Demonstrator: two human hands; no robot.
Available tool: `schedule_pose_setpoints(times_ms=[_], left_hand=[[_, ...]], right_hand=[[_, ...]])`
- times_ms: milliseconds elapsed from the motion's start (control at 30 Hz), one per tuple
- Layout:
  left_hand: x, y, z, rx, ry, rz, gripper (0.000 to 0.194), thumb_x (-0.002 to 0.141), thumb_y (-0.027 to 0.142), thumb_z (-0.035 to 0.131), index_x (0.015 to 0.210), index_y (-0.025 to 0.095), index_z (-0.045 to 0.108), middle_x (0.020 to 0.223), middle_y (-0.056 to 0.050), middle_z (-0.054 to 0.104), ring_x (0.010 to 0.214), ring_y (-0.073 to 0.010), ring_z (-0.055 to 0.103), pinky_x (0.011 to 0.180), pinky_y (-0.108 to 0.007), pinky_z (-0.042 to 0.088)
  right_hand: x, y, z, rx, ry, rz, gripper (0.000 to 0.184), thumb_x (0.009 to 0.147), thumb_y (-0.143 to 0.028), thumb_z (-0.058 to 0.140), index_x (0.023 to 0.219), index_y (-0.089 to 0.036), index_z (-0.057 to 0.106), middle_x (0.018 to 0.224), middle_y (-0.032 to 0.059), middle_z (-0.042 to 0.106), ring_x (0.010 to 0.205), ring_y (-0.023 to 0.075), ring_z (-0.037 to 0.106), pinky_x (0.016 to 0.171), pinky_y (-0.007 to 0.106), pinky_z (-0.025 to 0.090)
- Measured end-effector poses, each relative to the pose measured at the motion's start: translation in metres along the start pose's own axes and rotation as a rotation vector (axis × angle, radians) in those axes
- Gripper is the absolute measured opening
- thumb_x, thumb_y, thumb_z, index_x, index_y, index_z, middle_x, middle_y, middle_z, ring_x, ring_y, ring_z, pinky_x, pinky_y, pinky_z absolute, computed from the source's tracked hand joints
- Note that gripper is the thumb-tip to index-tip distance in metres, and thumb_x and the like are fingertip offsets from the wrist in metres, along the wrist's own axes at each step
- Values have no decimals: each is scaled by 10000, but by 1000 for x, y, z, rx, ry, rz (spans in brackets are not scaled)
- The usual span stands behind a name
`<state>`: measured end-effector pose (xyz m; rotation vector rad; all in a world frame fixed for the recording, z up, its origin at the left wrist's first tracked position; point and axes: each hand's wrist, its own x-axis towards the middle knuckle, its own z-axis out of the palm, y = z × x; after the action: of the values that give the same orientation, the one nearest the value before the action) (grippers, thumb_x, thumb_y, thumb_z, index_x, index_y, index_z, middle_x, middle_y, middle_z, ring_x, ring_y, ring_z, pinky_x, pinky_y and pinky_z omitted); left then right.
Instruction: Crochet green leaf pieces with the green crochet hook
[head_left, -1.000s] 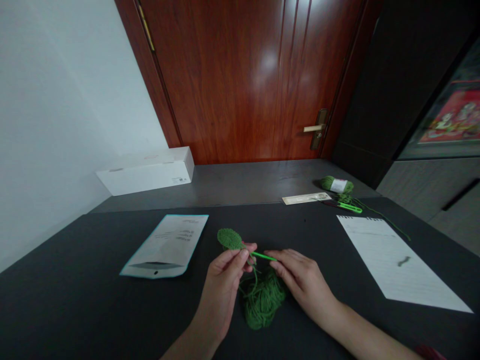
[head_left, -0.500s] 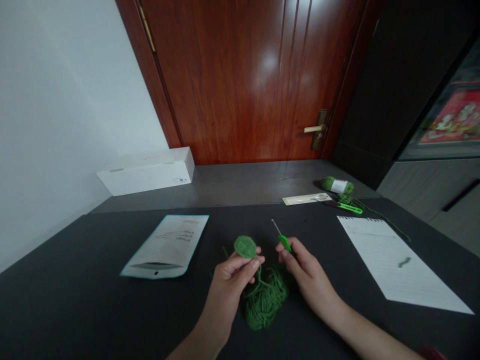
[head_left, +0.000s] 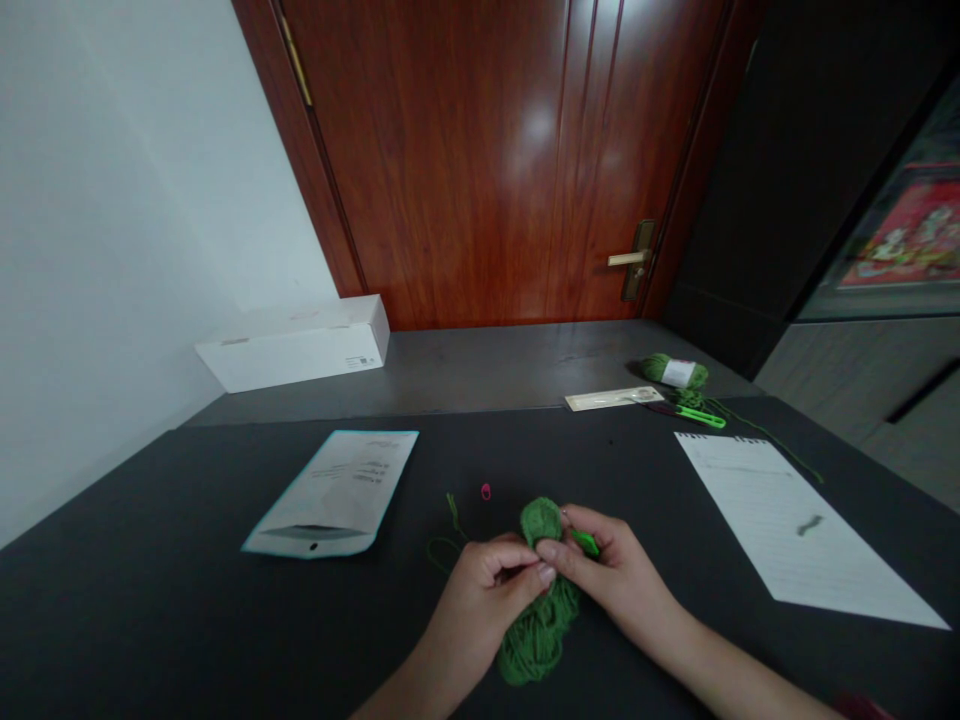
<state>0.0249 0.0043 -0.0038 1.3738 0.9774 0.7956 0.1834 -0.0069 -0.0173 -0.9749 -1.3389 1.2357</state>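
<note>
A small round crocheted piece (head_left: pixel 541 520) of green yarn stands up between my two hands. My left hand (head_left: pixel 487 590) is closed, its fingertips pinching at the lower edge of the piece, where the yarn is partly hidden. In my right hand (head_left: pixel 607 560) is a crochet hook (head_left: pixel 584 543) with a bright green handle; its tip is out of sight behind the fingers. The right thumb and fingers also touch the piece. A loose skein of green yarn (head_left: pixel 534 645) lies on the table below both hands. Beyond the left hand lies a small pink ring-shaped marker (head_left: pixel 486 491).
To the left lie a white pouch (head_left: pixel 337 490) and, farther back, a white box (head_left: pixel 300 345). On the right are a written sheet of paper (head_left: pixel 802 530), a labelled yarn ball (head_left: pixel 675 371), a bright green-handled tool (head_left: pixel 701 416) and a narrow packet (head_left: pixel 609 399).
Both hands have come together, the left moving right with the crocheted piece. The hook's shaft has dropped out of sight. The pink marker has come into view on the table.
</note>
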Motion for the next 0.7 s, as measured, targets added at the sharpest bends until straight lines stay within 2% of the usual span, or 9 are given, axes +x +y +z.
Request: schedule_pose_setpoints(times_ms=[133,233,333,433,567,700], left_hand=[[0,-1,1,9,-15,-9,242,741,379,687,632,170,740,609,-5,573,581,-125,438,581,-253,334],[0,-2,1,19,-31,-21,249,763,362,665,634,163,742,601,-13,598,571,-123,433,571,-249,327],[1,-2,0,25,-33,-23,256,793,373,639,736,161,770,610,-24,636,569,-126,452,572,-248,335],[0,-2,-1,-8,3,-13,298,814,405,627,873,154,778,592,-28,648,563,-130,481,578,-248,350],[-1,1,-2,-87,14,-34,319,805,424,650,919,153,774,557,-25,645,536,-123,474,562,-244,342],[-2,2,-2,-128,-37,-61,311,820,417,640,915,150,769,577,-36,672,542,-117,475,564,-239,331]], right_hand=[[0,1,1,67,45,28,281,744,-402,768,641,-175,638,523,-59,525,495,94,469,498,216,377],[2,0,0,136,99,58,322,722,-469,766,670,-178,638,531,-49,540,479,110,495,503,240,406],[4,0,-2,193,181,76,344,686,-478,792,686,-176,627,557,-43,548,502,110,484,527,245,404],[5,3,-5,240,238,100,373,679,-471,802,655,-175,574,537,-67,469,484,82,383,496,228,337],[5,6,-5,288,262,132,424,703,-475,782,609,-192,479,491,-107,285,461,64,189,441,227,181],[6,6,-4,306,270,137,438,710,-469,775,591,-200,450,498,-108,251,475,68,154,447,236,151]])
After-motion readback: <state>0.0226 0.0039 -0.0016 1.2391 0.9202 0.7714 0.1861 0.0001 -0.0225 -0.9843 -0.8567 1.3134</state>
